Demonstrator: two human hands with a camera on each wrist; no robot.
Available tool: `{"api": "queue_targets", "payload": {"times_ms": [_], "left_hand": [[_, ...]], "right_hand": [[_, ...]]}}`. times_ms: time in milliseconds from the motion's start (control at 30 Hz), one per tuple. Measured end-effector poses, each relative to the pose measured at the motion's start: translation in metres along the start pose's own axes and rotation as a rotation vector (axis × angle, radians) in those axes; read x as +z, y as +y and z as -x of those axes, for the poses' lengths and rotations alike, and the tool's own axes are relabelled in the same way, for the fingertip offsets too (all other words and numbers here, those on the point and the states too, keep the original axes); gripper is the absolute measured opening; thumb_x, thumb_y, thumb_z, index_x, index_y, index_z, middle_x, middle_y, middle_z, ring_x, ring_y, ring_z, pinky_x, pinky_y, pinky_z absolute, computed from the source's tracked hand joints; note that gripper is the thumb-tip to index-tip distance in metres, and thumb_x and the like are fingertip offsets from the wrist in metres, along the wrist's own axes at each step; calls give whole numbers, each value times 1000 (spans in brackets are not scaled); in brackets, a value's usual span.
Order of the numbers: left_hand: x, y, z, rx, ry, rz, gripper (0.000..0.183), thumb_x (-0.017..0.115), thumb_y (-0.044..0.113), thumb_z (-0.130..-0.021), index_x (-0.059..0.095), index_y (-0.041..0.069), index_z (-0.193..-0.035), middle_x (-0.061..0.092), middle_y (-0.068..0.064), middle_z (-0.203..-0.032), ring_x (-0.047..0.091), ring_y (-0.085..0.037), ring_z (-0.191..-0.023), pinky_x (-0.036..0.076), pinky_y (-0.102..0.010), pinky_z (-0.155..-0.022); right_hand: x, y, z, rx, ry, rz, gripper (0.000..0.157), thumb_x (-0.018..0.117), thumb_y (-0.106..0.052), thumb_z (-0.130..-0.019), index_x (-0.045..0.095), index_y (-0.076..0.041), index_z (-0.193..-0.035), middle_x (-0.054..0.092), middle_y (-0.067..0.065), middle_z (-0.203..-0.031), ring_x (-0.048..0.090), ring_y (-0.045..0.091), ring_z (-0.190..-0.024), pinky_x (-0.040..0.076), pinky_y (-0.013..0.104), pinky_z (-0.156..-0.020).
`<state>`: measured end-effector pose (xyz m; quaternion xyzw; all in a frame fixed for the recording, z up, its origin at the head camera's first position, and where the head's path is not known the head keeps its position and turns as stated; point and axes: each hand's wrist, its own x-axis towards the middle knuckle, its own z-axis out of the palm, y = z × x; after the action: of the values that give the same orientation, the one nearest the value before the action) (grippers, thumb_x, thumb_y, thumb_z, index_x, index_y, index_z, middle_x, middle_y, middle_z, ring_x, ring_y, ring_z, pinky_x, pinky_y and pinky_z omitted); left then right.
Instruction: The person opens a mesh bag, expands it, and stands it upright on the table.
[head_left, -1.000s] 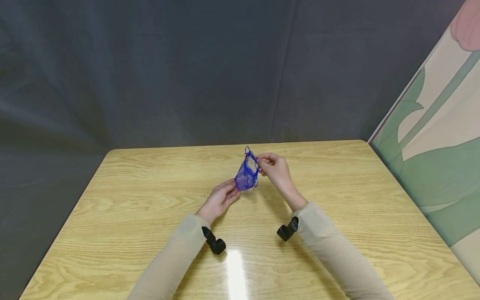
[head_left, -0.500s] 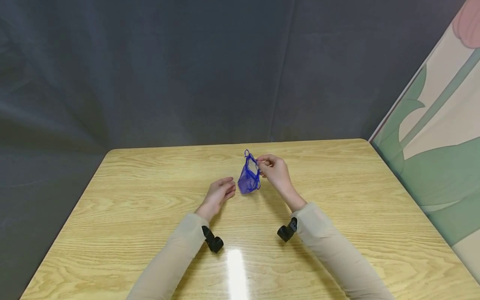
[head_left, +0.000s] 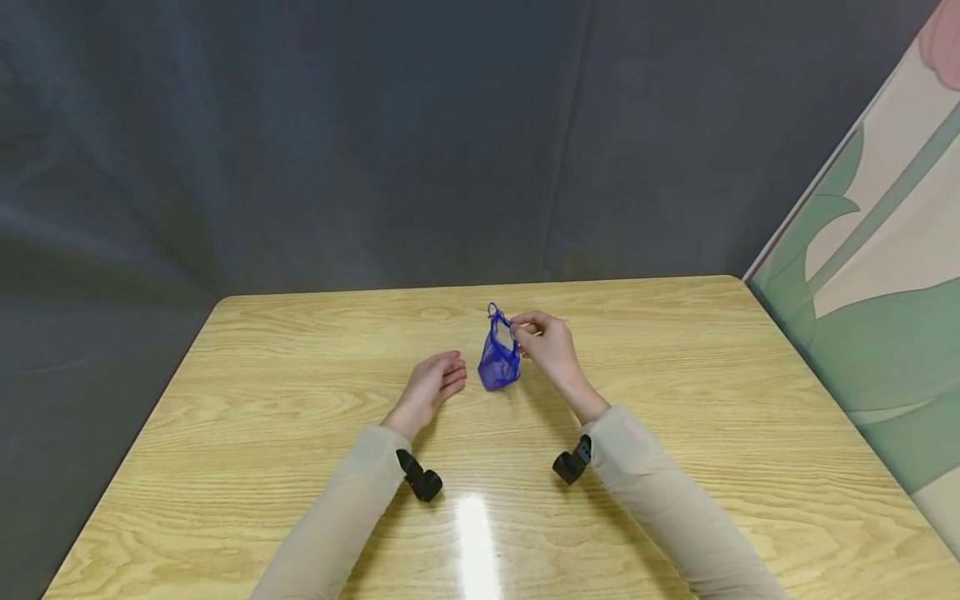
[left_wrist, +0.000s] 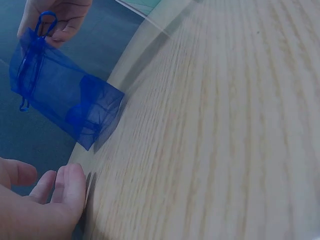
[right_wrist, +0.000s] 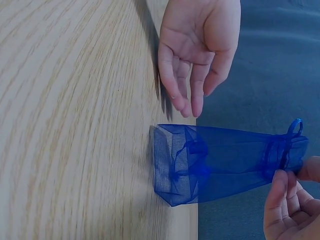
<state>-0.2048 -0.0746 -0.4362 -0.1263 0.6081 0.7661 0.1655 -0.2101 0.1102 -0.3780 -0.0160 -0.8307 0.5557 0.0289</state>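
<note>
A sheer blue drawstring pouch [head_left: 498, 365] hangs upright near the middle of the table. My right hand [head_left: 549, 340] pinches its upper rim between thumb and fingers, clearly seen in the right wrist view, where the mesh pouch [right_wrist: 225, 157] shows a cord loop at its gathered neck. Darker blue folds show through the mesh near its bottom. My left hand [head_left: 431, 387] is left of the pouch, apart from it, with relaxed fingers and nothing held. In the left wrist view the left hand [left_wrist: 45, 205] lies below the pouch [left_wrist: 65, 90].
The light wooden table [head_left: 300, 358] spreads beneath both hands. Behind it hangs a dark curtain [head_left: 390, 150], and a flower-patterned panel [head_left: 885, 275] stands along the right side. A black wrist camera [head_left: 424, 482] sits at the left cuff, with another camera [head_left: 570, 465] at the right.
My left hand has let go of the pouch's lower part and moved left, away from it. The pouch now hangs slightly lower from my right hand, which has hardly moved.
</note>
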Motion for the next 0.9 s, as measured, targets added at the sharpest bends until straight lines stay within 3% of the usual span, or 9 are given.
{"api": "queue_targets", "payload": {"times_ms": [67,167,300,433,567,900], "left_hand": [[-1,2,0,0,-5,12,42,30,9,-102,37,-8,-141,43,-28,-140,49,-30,-123,39,-42,-113],[-3,5,1,0,-16,19,44,30,11,-103,35,-7,-142,42,-27,-142,46,-33,-128,38,-42,-114],[-5,8,2,-7,-29,21,45,30,14,-103,33,-5,-144,40,-25,-144,41,-35,-134,37,-42,-115],[-5,10,3,-21,-28,22,45,30,15,-104,34,-3,-144,39,-24,-145,40,-35,-135,37,-41,-115],[-5,10,3,-29,-26,26,44,31,16,-103,35,-2,-144,40,-22,-145,41,-34,-135,38,-40,-114],[-6,14,4,-5,-36,19,46,30,19,-103,35,-2,-144,39,-22,-147,41,-34,-136,38,-40,-114]], "right_hand": [[0,0,0,-3,9,6,20,58,-7,-91,67,4,-104,69,20,-85,59,11,-57,56,28,-59],[0,1,-1,-16,26,34,21,59,-10,-90,68,3,-103,68,17,-87,60,13,-67,55,25,-63],[-1,2,-1,-8,13,26,25,59,-14,-90,67,2,-108,68,18,-105,65,22,-90,50,19,-72],[-2,1,-1,4,-29,-23,31,58,-14,-91,63,3,-117,64,21,-120,63,32,-109,54,30,-88],[-1,3,-2,-22,-57,-43,33,57,-11,-92,60,5,-121,62,23,-123,61,34,-112,53,37,-96],[2,3,-2,-42,-91,-59,34,56,-10,-94,57,5,-124,61,24,-124,59,35,-115,50,41,-100]]}}
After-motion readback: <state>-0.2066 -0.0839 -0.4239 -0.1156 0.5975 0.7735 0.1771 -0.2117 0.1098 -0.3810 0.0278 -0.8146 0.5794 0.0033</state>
